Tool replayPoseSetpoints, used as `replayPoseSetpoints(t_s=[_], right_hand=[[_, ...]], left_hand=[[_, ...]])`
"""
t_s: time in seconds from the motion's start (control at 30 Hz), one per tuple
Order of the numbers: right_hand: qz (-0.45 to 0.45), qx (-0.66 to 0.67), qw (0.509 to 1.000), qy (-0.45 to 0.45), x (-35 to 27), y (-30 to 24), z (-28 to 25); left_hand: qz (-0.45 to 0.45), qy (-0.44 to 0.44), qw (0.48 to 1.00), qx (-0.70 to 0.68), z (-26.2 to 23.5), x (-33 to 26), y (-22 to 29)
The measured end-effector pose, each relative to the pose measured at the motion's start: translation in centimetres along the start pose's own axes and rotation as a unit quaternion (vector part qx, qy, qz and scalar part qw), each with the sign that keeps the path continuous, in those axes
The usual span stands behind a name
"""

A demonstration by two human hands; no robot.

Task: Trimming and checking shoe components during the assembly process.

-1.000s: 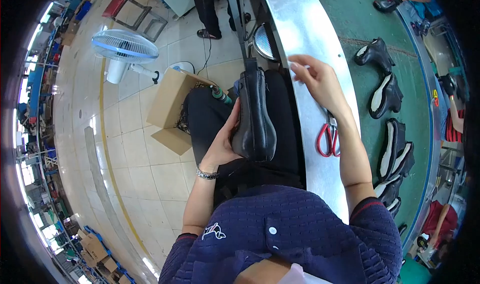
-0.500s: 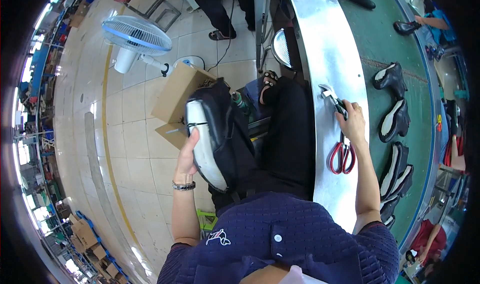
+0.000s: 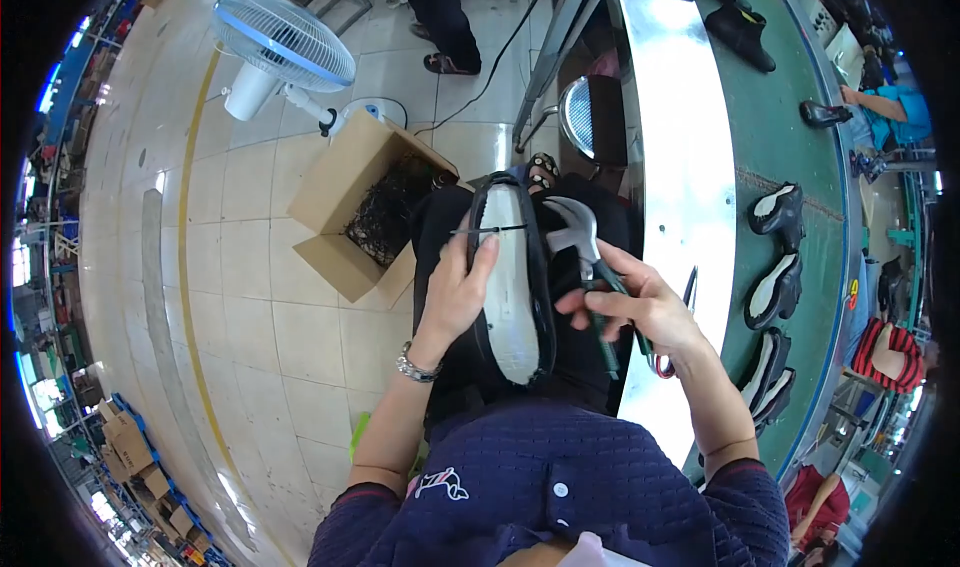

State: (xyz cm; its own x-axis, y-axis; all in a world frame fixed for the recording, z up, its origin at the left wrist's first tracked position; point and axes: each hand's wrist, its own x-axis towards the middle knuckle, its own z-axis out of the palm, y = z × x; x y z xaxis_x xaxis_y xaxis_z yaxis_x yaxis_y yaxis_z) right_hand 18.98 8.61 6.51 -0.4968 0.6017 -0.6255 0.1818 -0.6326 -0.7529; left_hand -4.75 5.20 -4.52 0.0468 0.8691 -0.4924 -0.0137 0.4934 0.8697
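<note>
- Shoe (image 3: pixel 512 287) lay sole-up on the person's lap, its long axis running near to far, between both hands.
- Left hand (image 3: pixel 455 292) clamped its left edge, thumb across the sole; nearer of the two.
- Right hand (image 3: pixel 640 312), just right of it, gripped lasting pliers (image 3: pixel 590 267), head touching the shoe's right edge.
- Farther left, an open cardboard box (image 3: pixel 360 207) on the floor held dark scraps.
- Right, more shoes (image 3: pixel 775 287) lay on the green worktop (image 3: pixel 790 137).
</note>
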Motion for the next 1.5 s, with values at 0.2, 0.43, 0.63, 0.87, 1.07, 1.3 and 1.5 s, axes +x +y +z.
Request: replayPoseSetpoints(t_s=[0.2, 0.43, 0.63, 0.87, 1.07, 1.3, 1.5], right_hand=[[0.057, 0.062, 0.994, -0.072, 3.5, -2.6, 2.1], [0.081, -0.048, 0.996, -0.006, 5.1, -2.6, 2.3], [-0.042, -0.268, 0.962, 0.028, 5.0, -0.9, 2.9], [-0.049, -0.326, 0.943, 0.049, 4.7, -1.6, 2.8], [-0.058, -0.606, 0.793, 0.021, 4.5, -7.6, 2.0], [-0.255, -0.494, 0.788, 0.264, 6.4, -3.5, 4.0], [-0.278, -0.527, 0.787, 0.162, 4.6, -6.9, 4.9]], left_hand=[[0.286, 0.184, 0.916, 0.211, 0.1, 1.6, 2.8], [0.310, 0.194, 0.894, 0.258, -0.5, 2.5, 3.1], [0.340, 0.157, 0.903, 0.211, -1.7, 2.9, 3.0], [0.397, 0.098, 0.876, 0.255, -2.8, 3.4, 2.7], [0.401, 0.084, 0.850, 0.331, -3.6, 3.2, 2.2], [0.437, 0.097, 0.814, 0.371, -2.8, 3.6, 2.9], [0.410, 0.120, 0.840, 0.333, -3.3, 3.4, 2.3]])
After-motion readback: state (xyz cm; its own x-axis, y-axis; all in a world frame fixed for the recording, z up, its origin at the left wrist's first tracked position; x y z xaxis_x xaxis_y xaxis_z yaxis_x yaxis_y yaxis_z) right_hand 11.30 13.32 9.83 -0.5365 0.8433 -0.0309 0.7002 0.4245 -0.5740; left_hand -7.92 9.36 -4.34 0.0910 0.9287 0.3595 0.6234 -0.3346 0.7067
